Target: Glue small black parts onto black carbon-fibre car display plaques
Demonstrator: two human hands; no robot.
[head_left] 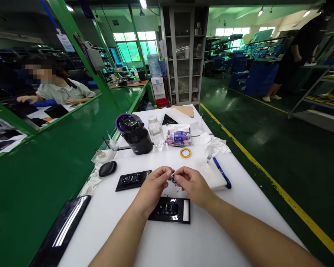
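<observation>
Left hand [159,179] and right hand [191,181] are both pinched narrow, can't tell on what; small bits [173,180] sit between them, 12 o'clock of the black plate [181,212]. I'd keep that pinch light.

Windows [131,50] glow bright green while glare streaks the black panel [62,230].

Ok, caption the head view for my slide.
Left hand and right hand close together at small dark pieces, a glossy black plate nearer the camera on the white table.
</observation>
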